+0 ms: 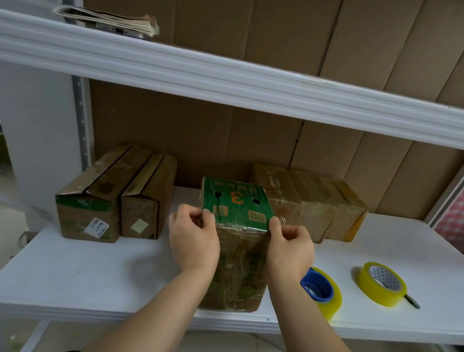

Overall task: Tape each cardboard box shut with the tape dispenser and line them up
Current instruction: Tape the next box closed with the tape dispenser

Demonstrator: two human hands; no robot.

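Green-topped box (236,204), centre of shelf (114,273), near front edge. Stiff cardboard under glossy tape wrap, probably slippery and light; best held at top corners. Orange "3", two holes on top. Left hand (193,237) and right hand (290,248) each pinch its near top corners. Tape rolls (324,293) just right.

Both hands (194,236) (292,248) pinch the green-topped box's (236,204) near top edge on the shelf (114,273)
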